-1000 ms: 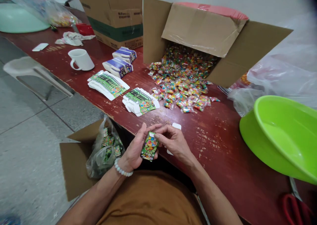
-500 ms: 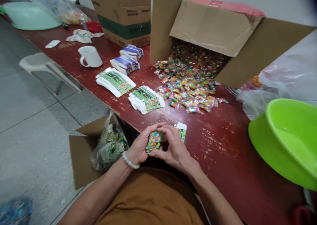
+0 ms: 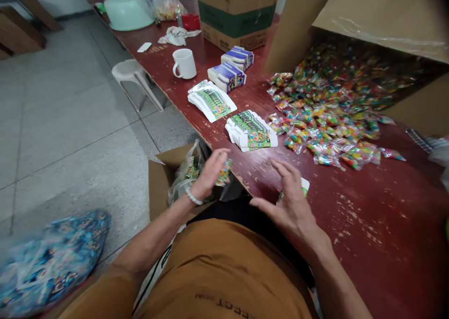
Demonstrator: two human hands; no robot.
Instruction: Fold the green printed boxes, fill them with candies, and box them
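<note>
A small green printed candy box (image 3: 223, 172) is in my left hand (image 3: 209, 173), which wears a pale bead bracelet and hangs over the table's front edge. Below it stands an open cardboard box (image 3: 158, 188) with a clear plastic bag (image 3: 182, 183) of similar green boxes inside. My right hand (image 3: 291, 195) is apart from it, fingers spread and holding nothing. Partly hidden behind that hand, a flat green-and-white carton (image 3: 305, 186) lies on the table. Just beyond, a fanned stack of flat green cartons (image 3: 251, 131) lies beside a second such stack (image 3: 212, 100).
Small clear packets of coloured candy (image 3: 326, 127) spill from a large tipped carton (image 3: 382, 10) onto the red table (image 3: 351, 244). Blue-and-white carton bundles (image 3: 227, 76), a white mug (image 3: 184, 63) and a closed carton (image 3: 236, 17) stand farther left. A plastic stool (image 3: 131, 71) is beside the table.
My hands have parted. The left carried the small green box leftward over the open cardboard box; the right let go of it and opened. The view has turned left.
</note>
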